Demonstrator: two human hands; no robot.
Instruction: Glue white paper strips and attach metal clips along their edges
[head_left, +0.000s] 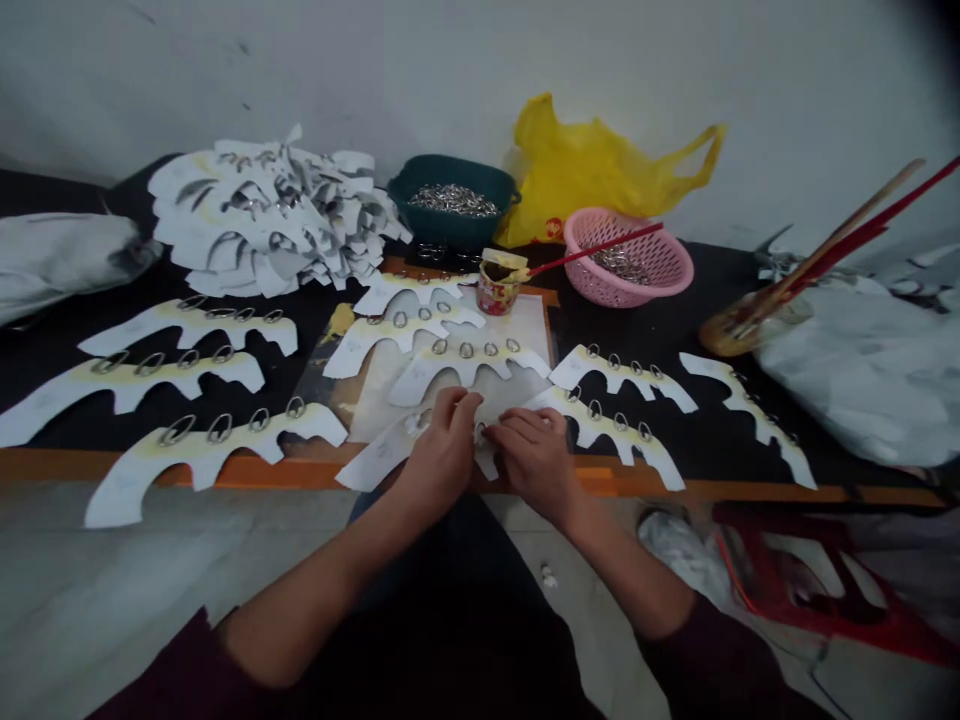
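Note:
At the table's front edge lies a white scalloped cut-out piece (382, 452), partly covered by my hands. My left hand (444, 450) is closed over its middle, and what its fingers grip is hidden. My right hand (536, 460) pinches a small metal ring (481, 433) at the piece's upper edge. Just behind lies another white cut-out (465, 372) with several metal rings along its yellowish glued edge. A small patterned pot (498, 295) of yellowish paste, with a red stick (600, 250) leaning across its rim, stands farther back.
More ringed cut-outs lie left (217, 440) and right (622, 430). A heap of cut-outs (255, 220), a green basket (420, 180) and a pink basket (667, 265) of metal parts, and a yellow bag (577, 165) stand by the wall. A red stool (817, 600) is below right.

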